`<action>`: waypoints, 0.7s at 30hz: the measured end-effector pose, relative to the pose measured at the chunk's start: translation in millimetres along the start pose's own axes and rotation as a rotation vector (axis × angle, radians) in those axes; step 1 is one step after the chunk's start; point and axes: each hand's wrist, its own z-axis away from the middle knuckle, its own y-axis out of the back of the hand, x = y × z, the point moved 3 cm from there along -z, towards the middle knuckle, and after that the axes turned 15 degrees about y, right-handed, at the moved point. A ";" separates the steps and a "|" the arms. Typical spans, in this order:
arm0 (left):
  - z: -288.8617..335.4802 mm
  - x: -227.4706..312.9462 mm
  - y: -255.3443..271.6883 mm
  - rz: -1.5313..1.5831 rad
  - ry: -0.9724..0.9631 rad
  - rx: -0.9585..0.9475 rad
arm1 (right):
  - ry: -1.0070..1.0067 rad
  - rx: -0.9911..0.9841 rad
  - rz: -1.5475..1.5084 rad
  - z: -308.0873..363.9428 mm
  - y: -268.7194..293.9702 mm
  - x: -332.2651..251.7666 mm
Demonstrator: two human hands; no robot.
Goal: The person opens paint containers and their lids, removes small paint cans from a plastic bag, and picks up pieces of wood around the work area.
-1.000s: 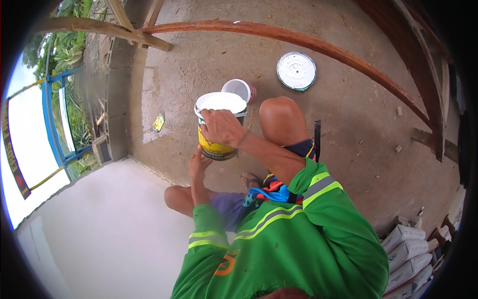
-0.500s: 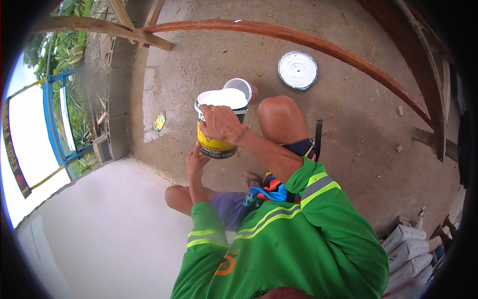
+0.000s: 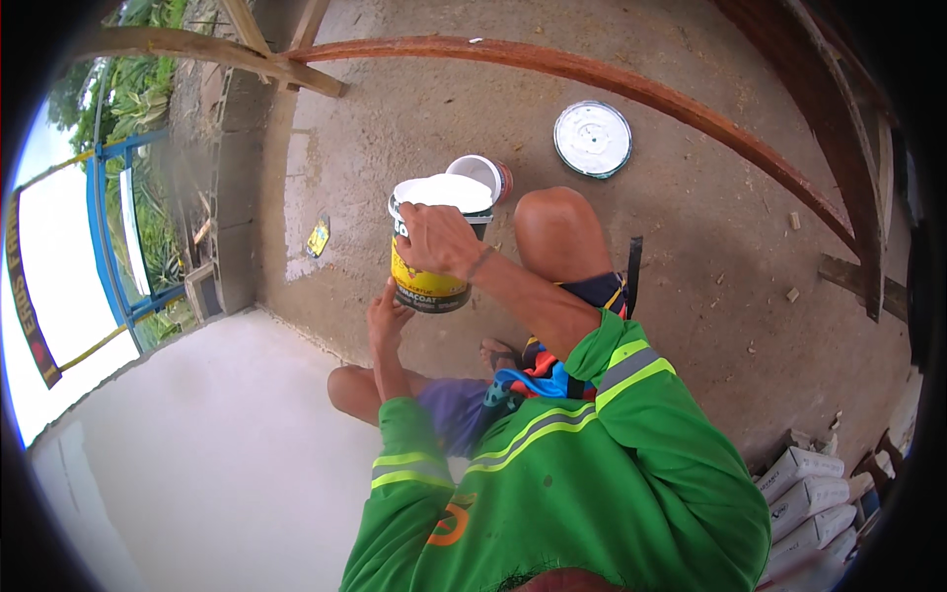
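A dark paint bucket [image 3: 431, 280] with a yellow band is held up in front of me, tilted away toward a smaller white pail [image 3: 474, 169]. White paint [image 3: 446, 189] fills its mouth. My right hand [image 3: 439, 240] grips the bucket's near rim, fingers curled over the edge. Under the base, my left hand [image 3: 389, 313] supports it with its fingers against the bottom edge. The smaller pail stands on the floor just beyond, partly hidden by the bucket; whether paint is running into it cannot be seen. A round lid [image 3: 592, 138] coated with white lies farther right.
Reddish wooden bars [image 3: 552, 64] cross above the concrete floor [image 3: 691, 266]. A white wall [image 3: 187, 454] rises close on my left. A small yellow packet [image 3: 318, 237] lies near a block wall [image 3: 239, 178]. Several white boxes [image 3: 804, 493] are stacked at the lower right.
Almost nothing differs; the view has shifted very slightly. Both hands keep the same hold on the tilted bucket.
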 end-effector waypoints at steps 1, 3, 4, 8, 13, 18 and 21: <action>0.0 0.0 0.0 -0.003 0.005 -0.019 | 0.002 0.000 0.000 -0.4 0.4 -0.4; 1.7 -0.1 -1.9 0.000 0.012 -0.034 | 0.011 -0.010 0.007 -0.5 0.5 -0.6; 3.4 -0.1 -4.5 0.001 0.020 -0.051 | 0.011 -0.010 0.008 -0.1 0.2 -0.1; 5.1 1.2 -7.9 0.006 0.015 -0.009 | 0.017 0.001 0.024 0.4 0.2 0.8; 2.7 4.6 -7.0 -0.015 0.001 0.021 | 0.025 0.016 0.037 2.1 -2.5 1.9; -6.7 4.0 -0.9 -0.022 -0.014 0.014 | -0.002 0.011 0.003 5.6 -1.9 -2.1; -16.5 1.6 6.7 -0.024 -0.019 0.008 | -0.011 -0.006 -0.002 5.5 0.4 -3.6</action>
